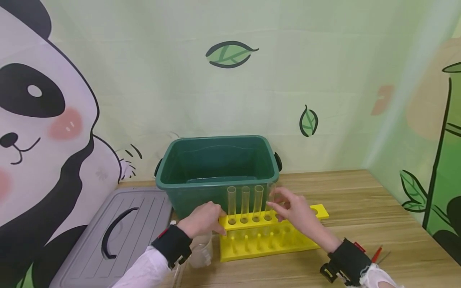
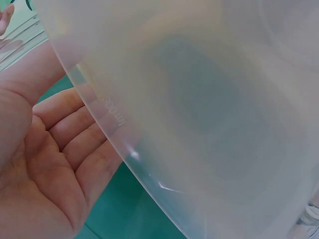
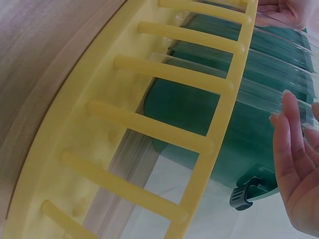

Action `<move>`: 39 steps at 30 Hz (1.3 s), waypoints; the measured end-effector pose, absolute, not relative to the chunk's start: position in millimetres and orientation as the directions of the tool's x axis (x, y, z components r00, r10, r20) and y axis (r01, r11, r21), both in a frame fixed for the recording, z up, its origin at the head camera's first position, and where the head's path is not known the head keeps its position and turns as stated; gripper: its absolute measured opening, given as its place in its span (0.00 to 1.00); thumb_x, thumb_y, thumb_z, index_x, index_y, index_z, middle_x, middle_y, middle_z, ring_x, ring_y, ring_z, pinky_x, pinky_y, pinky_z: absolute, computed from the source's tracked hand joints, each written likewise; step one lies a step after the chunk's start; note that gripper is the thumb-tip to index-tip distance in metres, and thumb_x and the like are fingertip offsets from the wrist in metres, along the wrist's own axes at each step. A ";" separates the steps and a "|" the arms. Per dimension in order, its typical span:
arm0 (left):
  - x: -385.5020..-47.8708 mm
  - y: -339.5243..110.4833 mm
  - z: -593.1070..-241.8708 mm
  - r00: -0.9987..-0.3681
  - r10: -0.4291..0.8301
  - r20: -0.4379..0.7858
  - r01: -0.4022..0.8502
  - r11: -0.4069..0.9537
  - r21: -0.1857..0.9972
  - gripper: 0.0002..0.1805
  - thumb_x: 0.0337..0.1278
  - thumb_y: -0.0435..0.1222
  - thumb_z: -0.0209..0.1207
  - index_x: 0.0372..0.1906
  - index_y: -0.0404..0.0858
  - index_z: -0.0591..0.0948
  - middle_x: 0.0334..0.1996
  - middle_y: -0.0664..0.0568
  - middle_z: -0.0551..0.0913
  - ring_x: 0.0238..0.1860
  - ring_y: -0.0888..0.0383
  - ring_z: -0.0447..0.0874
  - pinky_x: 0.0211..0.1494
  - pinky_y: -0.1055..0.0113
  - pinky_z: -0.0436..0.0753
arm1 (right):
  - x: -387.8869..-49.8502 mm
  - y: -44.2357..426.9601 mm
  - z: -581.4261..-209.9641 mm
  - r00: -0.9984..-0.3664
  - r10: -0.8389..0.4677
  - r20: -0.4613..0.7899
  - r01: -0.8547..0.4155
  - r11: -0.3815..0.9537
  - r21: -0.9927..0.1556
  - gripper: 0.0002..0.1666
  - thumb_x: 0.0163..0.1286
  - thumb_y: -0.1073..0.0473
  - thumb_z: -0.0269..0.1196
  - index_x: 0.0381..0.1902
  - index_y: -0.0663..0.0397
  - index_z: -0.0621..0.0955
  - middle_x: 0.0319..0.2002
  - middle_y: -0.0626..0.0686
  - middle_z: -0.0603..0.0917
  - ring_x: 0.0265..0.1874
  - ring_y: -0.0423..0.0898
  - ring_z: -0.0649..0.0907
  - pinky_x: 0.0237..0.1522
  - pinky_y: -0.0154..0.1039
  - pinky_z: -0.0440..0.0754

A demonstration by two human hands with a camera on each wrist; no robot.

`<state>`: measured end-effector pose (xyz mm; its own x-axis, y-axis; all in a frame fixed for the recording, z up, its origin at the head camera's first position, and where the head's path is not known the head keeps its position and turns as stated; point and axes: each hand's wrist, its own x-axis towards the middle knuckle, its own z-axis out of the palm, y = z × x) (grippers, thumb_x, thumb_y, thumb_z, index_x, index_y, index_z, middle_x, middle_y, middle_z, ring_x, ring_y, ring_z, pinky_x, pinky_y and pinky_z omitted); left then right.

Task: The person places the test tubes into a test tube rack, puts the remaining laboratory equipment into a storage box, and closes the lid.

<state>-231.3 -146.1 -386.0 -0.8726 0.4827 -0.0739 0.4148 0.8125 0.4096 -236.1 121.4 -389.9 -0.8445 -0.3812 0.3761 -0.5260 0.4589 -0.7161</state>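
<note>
A yellow test tube rack (image 1: 273, 252) stands on the table with several clear tubes (image 1: 245, 200) upright at its left. At the rack's left end my left hand (image 1: 202, 219) grips the top bar, thumb in front. My right hand (image 1: 293, 210) pinches the upper part of the fourth tube from the left, whose lower part sits in the rack. In the right wrist view the right hand (image 3: 299, 164) is at that tube beside the rack (image 3: 149, 129). A translucent beaker (image 2: 199, 124) covers much of the left wrist view, partly hiding the left hand (image 2: 55, 159).
Behind the rack stands a green bin (image 1: 216, 186) with black handles. A grey lid (image 1: 133, 236) with a black handle lies at the left. The clear beaker (image 1: 200, 254) stands below my left hand. A red object (image 1: 376, 254) lies by the right wrist.
</note>
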 end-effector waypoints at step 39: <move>-231.9 -144.7 -386.4 -0.877 0.475 -0.072 0.414 0.823 0.388 0.21 0.35 0.40 0.72 0.41 0.38 0.84 0.29 0.57 0.81 0.26 0.60 0.73 0.38 0.70 0.75 | -221.6 164.5 -396.1 -0.809 -0.394 0.436 -0.581 0.645 -0.496 0.13 0.57 0.65 0.65 0.41 0.63 0.79 0.37 0.55 0.81 0.35 0.51 0.79 0.36 0.46 0.77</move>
